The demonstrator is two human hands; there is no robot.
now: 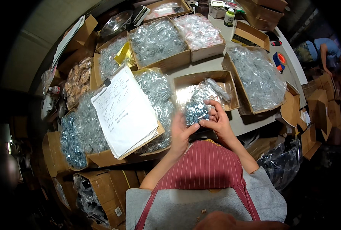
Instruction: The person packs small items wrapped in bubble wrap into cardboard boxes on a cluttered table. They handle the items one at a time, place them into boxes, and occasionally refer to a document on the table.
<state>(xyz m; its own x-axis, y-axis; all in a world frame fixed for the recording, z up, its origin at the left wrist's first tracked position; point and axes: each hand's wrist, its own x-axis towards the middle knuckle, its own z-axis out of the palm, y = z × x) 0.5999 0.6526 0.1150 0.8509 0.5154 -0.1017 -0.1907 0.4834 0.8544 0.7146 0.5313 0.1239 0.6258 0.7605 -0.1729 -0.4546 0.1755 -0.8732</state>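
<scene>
A bunch of small, shiny blue-silver metal pieces (196, 112) lies between my hands at the near side of a shallow cardboard tray (231, 86). I cannot make out whether a clear bag encloses them. My right hand (219, 122) curls its fingers and thumb around the right side of the bunch. On the left side, my left hand (180, 132) is smeared by motion, its thumb reaching to the lower edge of the pieces. Deeper in the tray are more loose metal pieces and a clear plastic packet (217, 90).
Boxes of clear-bagged parts stand around the tray, one box (254, 78) at the right. Papers on a clipboard (124, 111) lie over the left boxes. An orange-and-blue tape roll (279, 60) and a green bottle (229, 17) are farther back. Another person (323, 51) bends down at far right.
</scene>
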